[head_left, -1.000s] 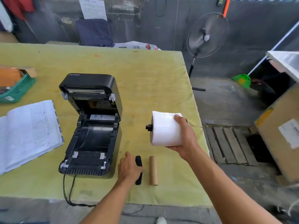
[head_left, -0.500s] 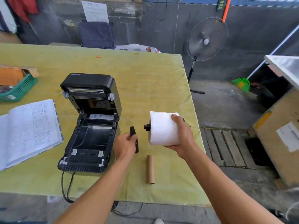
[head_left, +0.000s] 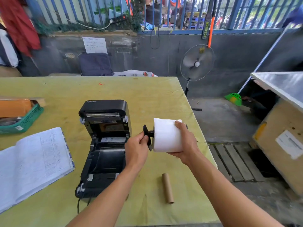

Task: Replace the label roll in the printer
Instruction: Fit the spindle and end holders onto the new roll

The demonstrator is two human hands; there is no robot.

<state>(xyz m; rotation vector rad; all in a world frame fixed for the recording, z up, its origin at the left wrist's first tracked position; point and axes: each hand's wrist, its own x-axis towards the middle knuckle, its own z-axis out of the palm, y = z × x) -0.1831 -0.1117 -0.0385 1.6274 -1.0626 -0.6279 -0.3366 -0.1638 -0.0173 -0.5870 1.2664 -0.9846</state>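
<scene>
- Step in hand, as I read it: fit the black end guide (head_left: 146, 135) onto the spindle stub (head_left: 151, 132) that sticks out of the new label roll's (head_left: 165, 135) left face.
- To do it well: line the guide's bore up square with the stub, then push straight along the axis. No rocking.
- Seat it flush against the roll's side so the roll can't wander in the bay. Judgement only; I can't see a latch or a stop.
- Go easy on the squeeze, since a crushed or telescoped roll will likely feed crooked.
- Left hand (head_left: 136, 149): closed in a pinch on the guide, thumb and fingertips on its edge. The guide is on the stub, just beside the roll face.
- Right hand (head_left: 186, 141): wrapped round the roll from its right end, thumb over the top and fingers underneath, holding it in the air with its axis roughly level.
- The roll is above the table (head_left: 147, 95), just right of the printer (head_left: 105, 145).
- The printer's lid is up and there's no roll in its bay.
- The empty cardboard core (head_left: 167, 188) lies on the table nearer me, well apart from both hands.
</scene>
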